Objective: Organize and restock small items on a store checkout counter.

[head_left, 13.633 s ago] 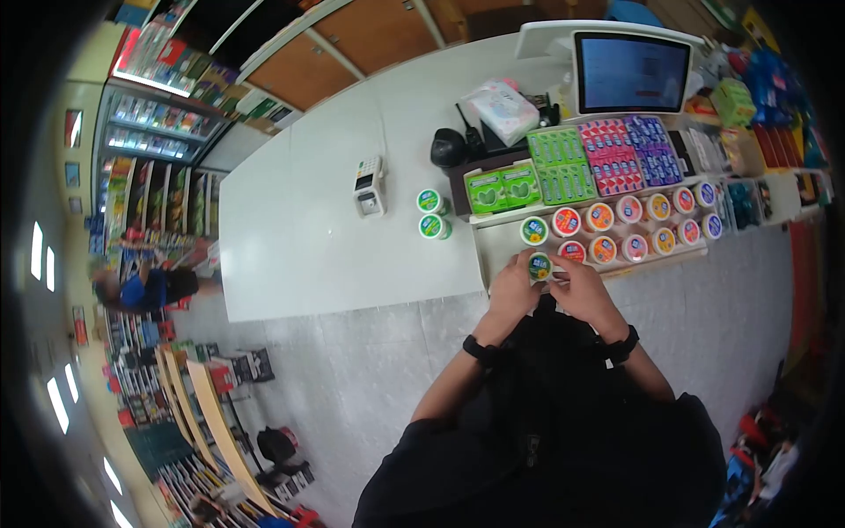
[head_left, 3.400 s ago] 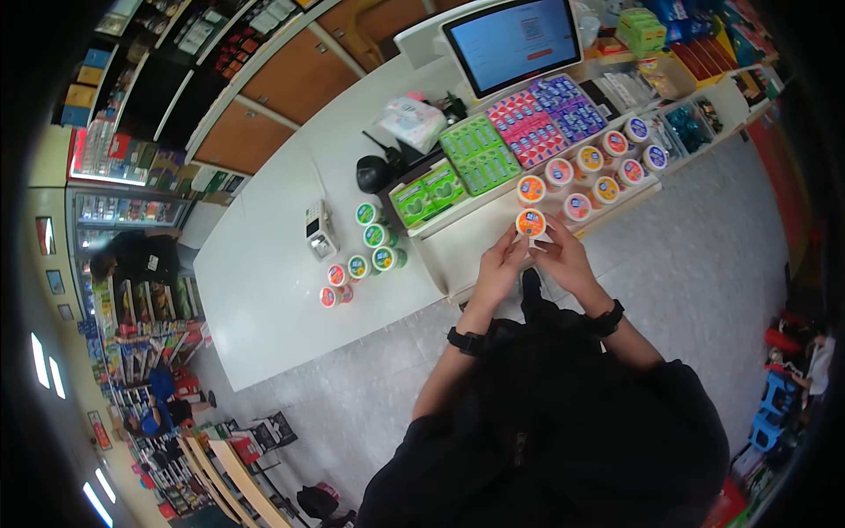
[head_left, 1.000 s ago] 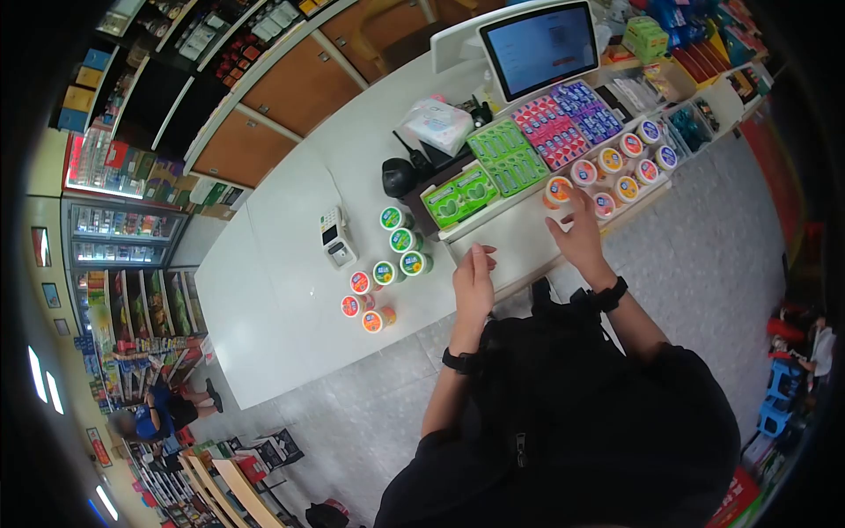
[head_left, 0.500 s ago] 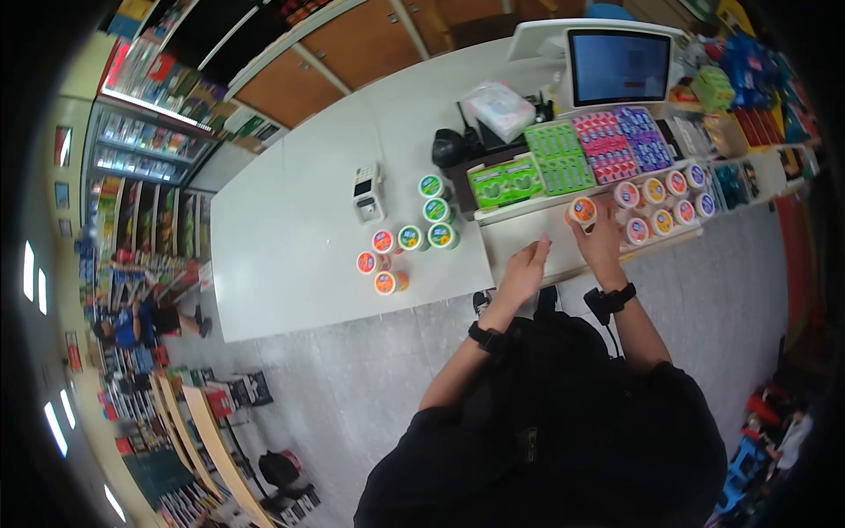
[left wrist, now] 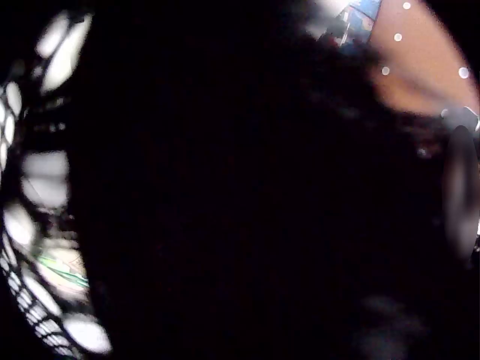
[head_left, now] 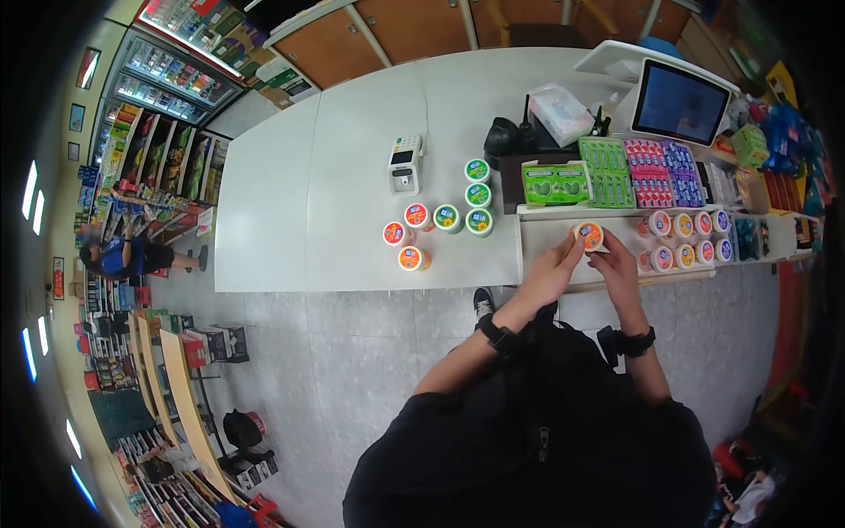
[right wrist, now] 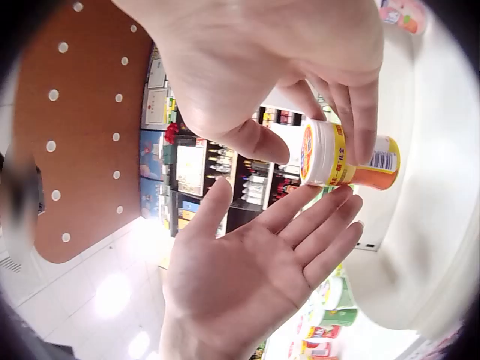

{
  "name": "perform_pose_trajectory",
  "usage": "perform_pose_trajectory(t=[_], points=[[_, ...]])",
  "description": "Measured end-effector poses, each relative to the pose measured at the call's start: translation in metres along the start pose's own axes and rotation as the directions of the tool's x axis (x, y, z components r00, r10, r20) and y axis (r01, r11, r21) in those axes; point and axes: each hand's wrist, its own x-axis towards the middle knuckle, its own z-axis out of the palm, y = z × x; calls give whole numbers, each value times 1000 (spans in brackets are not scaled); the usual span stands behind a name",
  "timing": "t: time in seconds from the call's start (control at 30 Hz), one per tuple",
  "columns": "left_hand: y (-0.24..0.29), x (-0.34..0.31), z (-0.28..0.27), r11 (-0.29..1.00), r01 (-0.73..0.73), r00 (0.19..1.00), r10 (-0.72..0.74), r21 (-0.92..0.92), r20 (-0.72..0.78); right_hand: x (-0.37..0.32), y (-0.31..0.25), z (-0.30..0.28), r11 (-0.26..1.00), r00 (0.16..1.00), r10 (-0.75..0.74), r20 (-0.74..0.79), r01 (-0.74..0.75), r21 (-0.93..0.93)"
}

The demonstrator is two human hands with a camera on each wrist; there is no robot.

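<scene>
A small jar with an orange lid (head_left: 589,235) is held over the white display shelf (head_left: 546,231) at the counter's front. My right hand (head_left: 609,253) grips it from the right. In the right wrist view the right hand's thumb and fingers (right wrist: 358,105) curl round the jar (right wrist: 346,156), which lies on its side. My left hand (head_left: 558,262) reaches in from the left. Its palm (right wrist: 247,281) is open and its straight fingers (right wrist: 319,221) touch the jar from below. The left wrist view is almost all dark.
Several jars with green, red and orange lids (head_left: 440,224) stand grouped on the white counter (head_left: 299,194), near a card terminal (head_left: 405,165). More jars (head_left: 688,239) sit in rows right of my hands, below gum boxes (head_left: 616,172) and a screen (head_left: 682,101). A person (head_left: 123,255) stands in the far-left aisle.
My left hand has left the shelf and come up under the orange-lidded jar that my right hand holds. The head view has swung, so the counter sits further right.
</scene>
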Motion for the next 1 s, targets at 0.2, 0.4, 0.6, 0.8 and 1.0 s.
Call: perform_pose_trajectory(t=[0.2,0.4,0.6,0.8,1.0], points=[[19,-42,-54,996,-47,978,31,-71,-206,0,-49,62,999,977,-14,211,3,54],[-30,-66,-108,957,7,925,-116,-289,-362,22,-56,118,995,854,97,512,-84,-50],[-68,-80,-122,820,70,836,-359,-568,-416,44,-10,172,979,692,174,700,-201,-45],[-102,-68,-139,734,30,801,-423,-679,-422,51,17,205,956,670,271,691,-269,-115],[-111,-51,-141,683,18,847,-398,-730,-351,55,28,220,900,754,339,562,-434,40]])
